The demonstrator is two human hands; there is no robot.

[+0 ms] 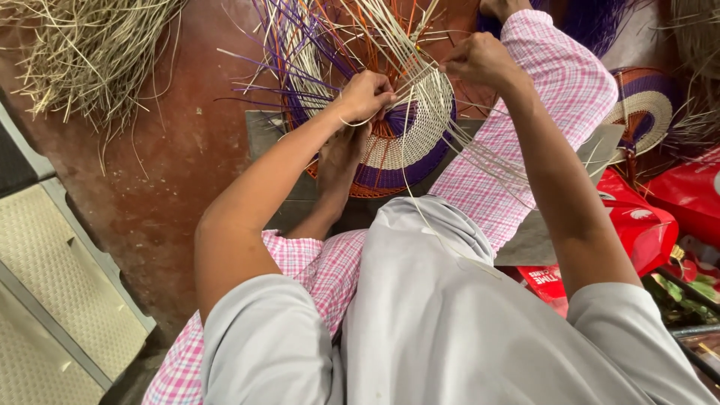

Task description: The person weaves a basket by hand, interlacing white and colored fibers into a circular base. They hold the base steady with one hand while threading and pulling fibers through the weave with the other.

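A round woven mat (409, 142) in cream, purple and orange rings lies on my lap and the floor in front of me. Long loose strips (315, 52) of the same colours fan out from its far edge. My left hand (365, 95) is closed on a thin cream strip at the mat's upper left, pressing against the weave. My right hand (480, 60) is a fist pulling cream strips taut above the mat's right side; the strips run down across my right leg. A foot (339, 161) rests on the mat's left part.
A pile of pale dry straw (90, 60) lies at the upper left on the red-brown floor (172, 172). A second woven round piece (646, 105) sits at the right, with red plastic bags (652, 225) below it. A grey-framed panel (52, 285) borders the left.
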